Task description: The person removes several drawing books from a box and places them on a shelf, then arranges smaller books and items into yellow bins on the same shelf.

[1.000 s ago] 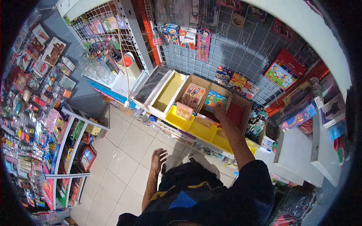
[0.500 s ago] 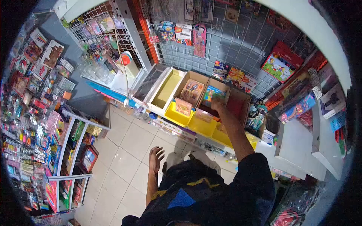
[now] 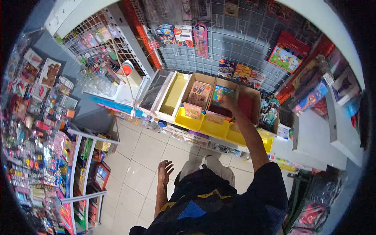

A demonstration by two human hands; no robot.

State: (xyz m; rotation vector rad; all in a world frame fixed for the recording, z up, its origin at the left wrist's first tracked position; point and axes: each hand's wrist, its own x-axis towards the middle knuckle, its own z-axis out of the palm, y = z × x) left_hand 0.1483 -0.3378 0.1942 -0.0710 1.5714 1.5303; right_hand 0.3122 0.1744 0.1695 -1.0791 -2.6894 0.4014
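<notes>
My right hand (image 3: 228, 105) reaches into a cardboard box beside a colourful blue and green packet (image 3: 222, 94); its fingers blur into the dark box, so its hold is unclear. Left of it, another cardboard box holds an orange-brown packet (image 3: 199, 94). To the right is a box with a dark red inside (image 3: 246, 107). Yellow bins (image 3: 214, 128) line the front of the boxes, and a pink packet (image 3: 192, 111) stands in the leftmost one. Low over the tiled floor hangs my left hand (image 3: 165, 170), fingers spread, holding nothing.
A wire grid wall (image 3: 219, 43) with hanging packets rises behind the boxes. Crowded goods and a metal-framed rack (image 3: 88, 164) stand at the left. White shelf panels (image 3: 313, 137) jut out at the right. The floor is pale tile (image 3: 135, 172).
The view has shifted slightly. My right hand stays over the same box, near the blue and green packet. My left hand still hangs with spread fingers.
</notes>
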